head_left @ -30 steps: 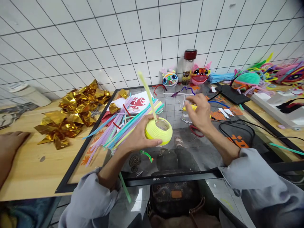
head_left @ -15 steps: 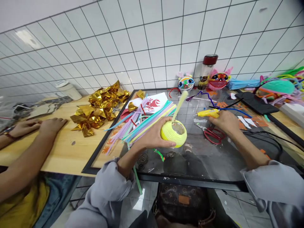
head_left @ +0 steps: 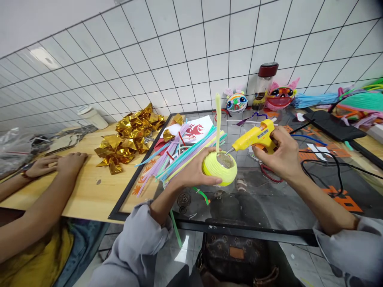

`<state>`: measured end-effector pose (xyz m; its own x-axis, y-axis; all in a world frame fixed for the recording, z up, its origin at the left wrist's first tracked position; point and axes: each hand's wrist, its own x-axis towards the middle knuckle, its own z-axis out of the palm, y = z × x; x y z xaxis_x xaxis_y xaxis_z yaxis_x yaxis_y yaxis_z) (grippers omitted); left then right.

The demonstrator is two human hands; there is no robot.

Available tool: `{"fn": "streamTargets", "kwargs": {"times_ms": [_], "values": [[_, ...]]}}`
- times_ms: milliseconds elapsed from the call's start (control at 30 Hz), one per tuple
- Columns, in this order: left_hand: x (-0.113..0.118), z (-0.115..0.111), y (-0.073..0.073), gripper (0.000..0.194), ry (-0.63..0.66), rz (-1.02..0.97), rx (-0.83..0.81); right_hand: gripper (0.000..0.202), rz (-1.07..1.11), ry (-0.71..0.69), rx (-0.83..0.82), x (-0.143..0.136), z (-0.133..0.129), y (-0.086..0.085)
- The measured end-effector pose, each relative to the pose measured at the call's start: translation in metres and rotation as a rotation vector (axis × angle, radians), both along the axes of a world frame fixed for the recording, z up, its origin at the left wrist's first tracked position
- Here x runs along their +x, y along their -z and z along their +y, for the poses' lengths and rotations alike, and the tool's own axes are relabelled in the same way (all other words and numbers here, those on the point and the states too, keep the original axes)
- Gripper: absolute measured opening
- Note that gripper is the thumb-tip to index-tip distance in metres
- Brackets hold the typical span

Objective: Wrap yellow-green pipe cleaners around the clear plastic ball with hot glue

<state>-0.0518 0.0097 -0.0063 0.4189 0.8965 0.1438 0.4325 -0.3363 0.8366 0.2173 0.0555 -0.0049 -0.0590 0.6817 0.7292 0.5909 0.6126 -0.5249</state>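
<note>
My left hand [head_left: 199, 169] is wrapped round the left side of a yellow ball-shaped object [head_left: 220, 171] with an open top. A pale yellow strip [head_left: 218, 119] stands upright from its rim. My right hand [head_left: 283, 153] grips a yellow glue gun [head_left: 254, 137], whose metal tip is at the opening's rim; whether it touches cannot be made out. Left of the ball lies a bundle of pastel pipe cleaners [head_left: 182, 153], partly behind my left hand. Red-handled scissors [head_left: 269, 174] lie beneath the glue gun, partly hidden.
Gold foil pieces [head_left: 128, 135] lie to the left, near another person's hands [head_left: 70, 161]. At the back stand two decorated faces [head_left: 236, 101] and a red-lidded jar [head_left: 265, 87]. A black phone [head_left: 335, 124] and black cables [head_left: 338, 163] are at the right.
My right hand has lifted the glue gun off the table and brought its tip to the ball's opening. The pale strip now stands straighter. The view has shifted slightly.
</note>
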Motion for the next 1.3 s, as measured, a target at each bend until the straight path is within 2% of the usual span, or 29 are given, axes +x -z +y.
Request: {"fn": "streamTargets", "kwargs": {"times_ms": [433, 733, 1000, 1300], "values": [[0.002, -0.002, -0.003, 0.095, 0.018, 0.022, 0.014, 0.028, -0.097, -0.028, 0.140, -0.002, 0.000, 0.010], [0.001, 0.000, 0.001, 0.098, 0.022, 0.033, 0.046, 0.028, -0.106, -0.021, 0.122, -0.002, 0.000, 0.012], [0.001, -0.002, -0.002, 0.096, 0.007, 0.030, 0.015, 0.032, -0.136, -0.038, 0.120, -0.002, -0.002, 0.008], [0.002, -0.002, -0.002, 0.095, 0.009, 0.039, 0.024, 0.032, -0.121, -0.039, 0.091, -0.002, 0.000, 0.011]]}}
